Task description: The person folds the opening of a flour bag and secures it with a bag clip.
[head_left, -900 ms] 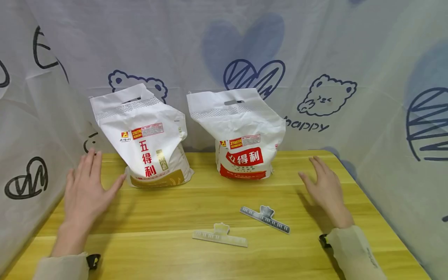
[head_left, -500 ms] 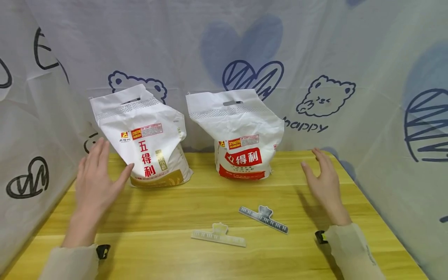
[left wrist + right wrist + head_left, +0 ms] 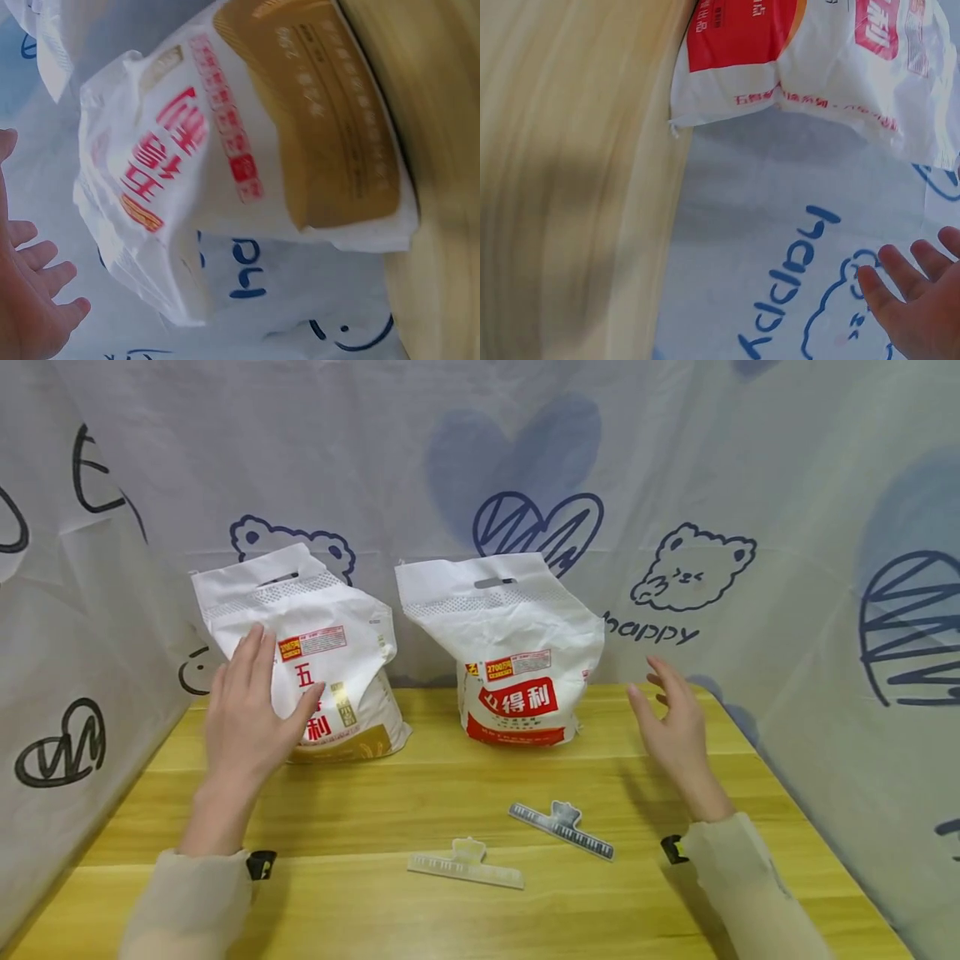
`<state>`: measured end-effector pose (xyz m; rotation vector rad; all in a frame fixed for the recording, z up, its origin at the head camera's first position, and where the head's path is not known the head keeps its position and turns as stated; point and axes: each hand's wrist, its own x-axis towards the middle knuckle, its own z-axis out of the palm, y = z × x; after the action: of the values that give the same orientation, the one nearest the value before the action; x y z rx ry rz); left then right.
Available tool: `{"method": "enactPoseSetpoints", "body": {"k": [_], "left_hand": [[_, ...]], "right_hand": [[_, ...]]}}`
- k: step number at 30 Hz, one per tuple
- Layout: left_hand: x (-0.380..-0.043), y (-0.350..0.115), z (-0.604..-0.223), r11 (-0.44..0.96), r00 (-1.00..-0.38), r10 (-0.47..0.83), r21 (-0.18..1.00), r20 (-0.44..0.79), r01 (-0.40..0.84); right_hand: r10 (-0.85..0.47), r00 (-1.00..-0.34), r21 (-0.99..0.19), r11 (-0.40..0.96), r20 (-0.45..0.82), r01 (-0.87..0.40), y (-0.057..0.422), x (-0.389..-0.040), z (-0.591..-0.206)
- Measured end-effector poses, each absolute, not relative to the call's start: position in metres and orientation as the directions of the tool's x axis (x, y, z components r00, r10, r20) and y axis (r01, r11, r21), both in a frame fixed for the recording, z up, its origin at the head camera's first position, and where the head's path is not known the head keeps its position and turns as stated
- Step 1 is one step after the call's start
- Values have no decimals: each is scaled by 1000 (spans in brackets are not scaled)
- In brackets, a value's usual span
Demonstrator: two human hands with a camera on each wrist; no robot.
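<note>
Two white flour bags with die-cut handles stand at the back of the table. The left flour bag has a gold bottom band, seen large in the left wrist view; the right flour bag has a red one. My left hand holds nothing, fingers extended and thumb spread, and overlaps the left bag's front in the head view. To the right of the red-banded bag, my right hand hovers with fingers loosely extended, holding nothing. A cream piano-key clip and a black-and-white piano-key clip lie on the table in front.
The wooden table runs back to a pale curtain printed with bears and hearts, which also closes off both sides. A dark strap shows at my left cuff and a wrist device at my right one.
My left hand has moved right and further back, from beside the left bag to in front of it. My right hand has shifted slightly left and further back. Bags and clips stay put.
</note>
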<state>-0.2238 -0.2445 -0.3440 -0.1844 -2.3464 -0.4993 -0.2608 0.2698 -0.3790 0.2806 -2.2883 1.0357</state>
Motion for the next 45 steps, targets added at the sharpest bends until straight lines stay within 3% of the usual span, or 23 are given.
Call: {"method": "enactPoseSetpoints", "body": {"k": [26,45], "left_hand": [[-283,-155,-298,851,-671,175,233,720,472],[-324,-91,-267,834,-685,419,47,597,550]], "right_hand": [[-97,-773,-475,739,627,-478,234,-302,-340],[-171,-798,-417,779,577,-468,228,-322,-327]]}}
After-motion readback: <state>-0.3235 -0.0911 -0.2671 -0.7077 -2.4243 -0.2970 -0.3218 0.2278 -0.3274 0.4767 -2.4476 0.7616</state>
